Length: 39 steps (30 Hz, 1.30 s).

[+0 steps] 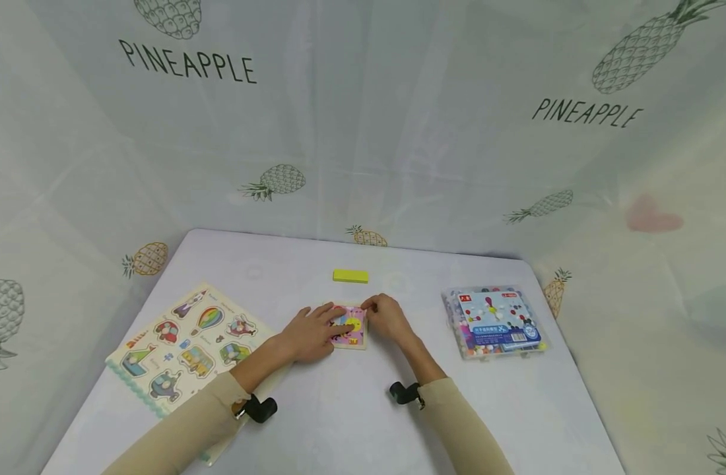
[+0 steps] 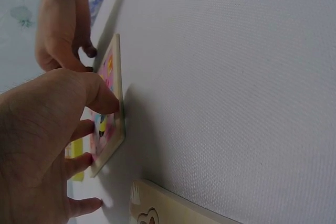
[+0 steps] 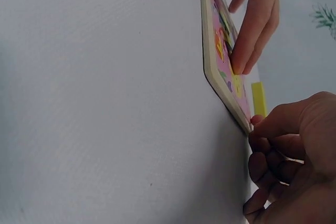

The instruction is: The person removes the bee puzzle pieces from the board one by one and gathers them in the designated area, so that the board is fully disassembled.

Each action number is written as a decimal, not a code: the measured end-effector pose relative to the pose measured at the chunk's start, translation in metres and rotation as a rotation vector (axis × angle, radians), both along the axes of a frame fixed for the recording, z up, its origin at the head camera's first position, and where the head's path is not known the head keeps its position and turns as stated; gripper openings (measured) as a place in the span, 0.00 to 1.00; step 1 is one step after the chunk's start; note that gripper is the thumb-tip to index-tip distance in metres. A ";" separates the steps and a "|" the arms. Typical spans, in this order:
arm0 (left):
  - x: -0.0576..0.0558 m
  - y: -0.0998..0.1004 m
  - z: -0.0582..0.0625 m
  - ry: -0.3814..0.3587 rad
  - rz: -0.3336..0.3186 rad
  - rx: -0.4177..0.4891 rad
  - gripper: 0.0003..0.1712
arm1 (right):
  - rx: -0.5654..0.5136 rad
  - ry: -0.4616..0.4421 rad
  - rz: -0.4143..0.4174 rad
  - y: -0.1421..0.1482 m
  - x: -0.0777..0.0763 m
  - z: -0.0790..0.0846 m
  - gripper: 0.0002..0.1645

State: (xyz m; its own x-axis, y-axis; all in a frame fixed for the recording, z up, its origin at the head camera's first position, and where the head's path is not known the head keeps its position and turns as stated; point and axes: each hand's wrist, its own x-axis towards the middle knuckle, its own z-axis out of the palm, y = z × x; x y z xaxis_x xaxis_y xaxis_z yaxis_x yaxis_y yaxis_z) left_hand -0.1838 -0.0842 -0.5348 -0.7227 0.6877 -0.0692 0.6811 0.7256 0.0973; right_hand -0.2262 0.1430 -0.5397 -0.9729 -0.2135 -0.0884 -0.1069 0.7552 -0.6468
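A small square wooden puzzle (image 1: 360,334) with a pink printed face, a yellow figure and a pale wooden rim lies on the table between the hands. My left hand (image 1: 311,335) rests over its left part with fingers spread. One fingertip presses the yellow figure, and in the left wrist view the thumb (image 2: 107,99) touches the near rim. At the upper right corner, my right hand (image 1: 389,318) pinches the puzzle's edge between thumb and bent index finger, the other fingers curled under. In the right wrist view, the rim (image 3: 223,92) runs up to those fingertips.
Behind the puzzle lies a yellow block (image 1: 350,276). A large wooden vehicle puzzle board (image 1: 179,330) is at left, partly under my left forearm. To the right stands a clear plastic case (image 1: 495,322) of colored balls with a blue label. A pineapple-print cloth (image 1: 363,132) hangs behind the table.
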 end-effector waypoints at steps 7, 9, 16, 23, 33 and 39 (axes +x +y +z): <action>-0.001 0.001 0.001 0.012 -0.005 -0.004 0.30 | -0.036 -0.014 -0.001 0.002 -0.002 0.002 0.10; -0.002 0.001 0.001 0.013 -0.007 -0.007 0.30 | -0.036 -0.018 -0.004 0.003 -0.003 0.003 0.08; -0.002 0.002 0.002 0.005 -0.004 -0.007 0.30 | 0.017 0.015 0.021 0.003 -0.002 0.003 0.11; -0.002 0.001 0.001 0.003 -0.003 -0.014 0.30 | 0.065 0.028 0.027 -0.001 0.002 0.005 0.11; 0.000 0.001 0.000 -0.003 0.000 -0.007 0.30 | -0.030 0.025 0.002 0.000 0.003 0.001 0.08; 0.001 0.001 0.000 0.002 0.003 -0.005 0.30 | -0.112 0.003 -0.006 0.002 0.002 -0.001 0.06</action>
